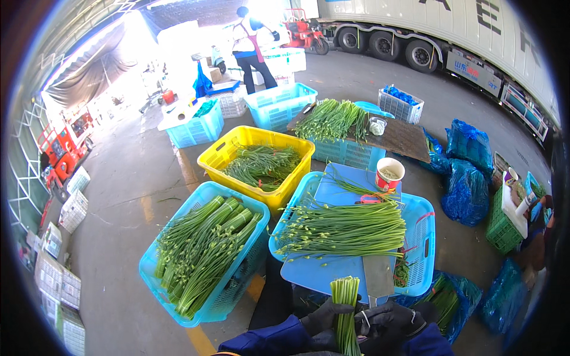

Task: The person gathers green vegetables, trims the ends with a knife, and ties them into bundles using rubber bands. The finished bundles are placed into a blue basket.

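Observation:
My left hand [327,317], in a dark glove, is closed around an upright bunch of green flower stalks [345,307], cut ends up. Close against the bunch's right side is my right hand [385,318], also gloved, with a pale band at its fingers; whether it grips the band or the stalks cannot be told. Just beyond, a broad cleaver blade [378,276] lies on the blue board [325,273], its handle partly hidden by the hand. Loose budded flower stalks [347,229] are spread across the board, with a paper cup [389,173] at its far end.
A blue crate [147,267] of bundled stalks stands left, a yellow crate [209,167] behind it. The board rests on another blue crate [429,249]. Blue plastic bags [465,191] lie right. Beyond are a stalk-laden wooden board [401,138], a standing person [251,49] and a truck trailer [423,22].

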A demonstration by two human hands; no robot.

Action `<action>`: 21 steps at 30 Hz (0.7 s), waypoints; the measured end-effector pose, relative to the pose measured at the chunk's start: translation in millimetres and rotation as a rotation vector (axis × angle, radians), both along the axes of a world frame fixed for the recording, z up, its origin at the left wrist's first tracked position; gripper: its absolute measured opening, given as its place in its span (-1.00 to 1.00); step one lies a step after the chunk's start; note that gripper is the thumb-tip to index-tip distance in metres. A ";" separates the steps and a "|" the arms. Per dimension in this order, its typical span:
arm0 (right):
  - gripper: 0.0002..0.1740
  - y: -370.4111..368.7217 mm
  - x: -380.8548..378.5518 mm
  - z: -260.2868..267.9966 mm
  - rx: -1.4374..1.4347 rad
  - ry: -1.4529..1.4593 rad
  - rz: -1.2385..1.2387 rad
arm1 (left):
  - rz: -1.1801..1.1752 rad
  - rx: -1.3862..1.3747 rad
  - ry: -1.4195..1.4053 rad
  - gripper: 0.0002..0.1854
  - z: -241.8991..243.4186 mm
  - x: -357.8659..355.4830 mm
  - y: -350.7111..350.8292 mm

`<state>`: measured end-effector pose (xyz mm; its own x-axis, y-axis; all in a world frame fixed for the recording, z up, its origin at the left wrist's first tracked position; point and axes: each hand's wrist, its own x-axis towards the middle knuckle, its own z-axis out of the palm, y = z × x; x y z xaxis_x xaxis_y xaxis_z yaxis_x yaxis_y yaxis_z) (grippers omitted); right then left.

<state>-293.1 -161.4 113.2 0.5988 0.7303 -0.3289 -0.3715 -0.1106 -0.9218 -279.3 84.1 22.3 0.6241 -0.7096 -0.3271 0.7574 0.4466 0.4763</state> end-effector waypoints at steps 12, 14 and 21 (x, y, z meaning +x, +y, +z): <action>-0.26 11.5 10.4 -3.4 -0.154 -0.257 -0.285 | -0.026 -0.123 -0.172 -0.53 33.0 -15.1 -20.5; -0.23 22.3 12.9 -6.9 -0.035 -0.155 -0.245 | -0.015 -0.150 -0.168 -0.52 33.6 -17.3 -20.8; -0.26 26.0 14.9 -7.4 -0.089 -0.190 -0.256 | -0.073 -0.272 -0.165 -0.40 48.9 -16.2 -14.5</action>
<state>-278.3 -135.5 105.8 0.8160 0.5214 -0.2495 -0.2199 -0.1192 -0.9682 -295.5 69.6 71.2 0.5972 -0.8019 -0.0180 0.7146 0.5218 0.4659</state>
